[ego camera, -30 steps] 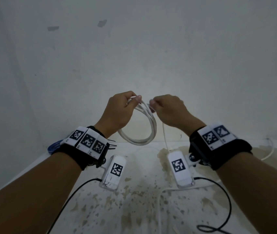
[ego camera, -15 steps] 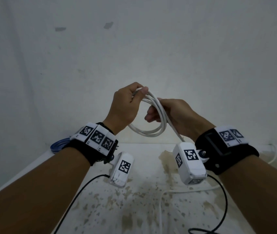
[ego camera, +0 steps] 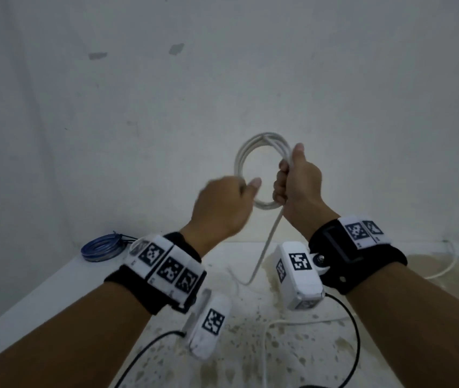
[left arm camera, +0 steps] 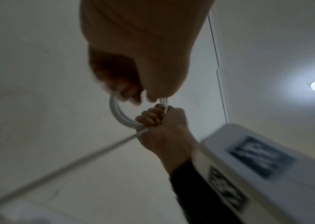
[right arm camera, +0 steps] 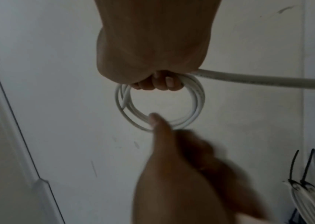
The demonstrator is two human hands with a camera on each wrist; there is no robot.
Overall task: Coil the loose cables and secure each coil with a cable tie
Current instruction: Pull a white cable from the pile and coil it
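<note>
A person's left hand [ego camera: 222,208] pinches the lower left arc of a white cable coil [ego camera: 243,152] between thumb and curled fingers, held up in the air above a stained white table [ego camera: 43,292]. The right hand [ego camera: 299,182] clenches the coil's right side in a fist, thumb up; the cable's loose tail [ego camera: 267,247] drops to the tabletop. Farther back, a tied blue cable coil [ego camera: 101,247] lies by the grey wall [ego camera: 222,79].

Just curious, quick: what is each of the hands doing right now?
Left hand: pinches the white cable coil.
Right hand: grips the same coil in its fist.
</note>
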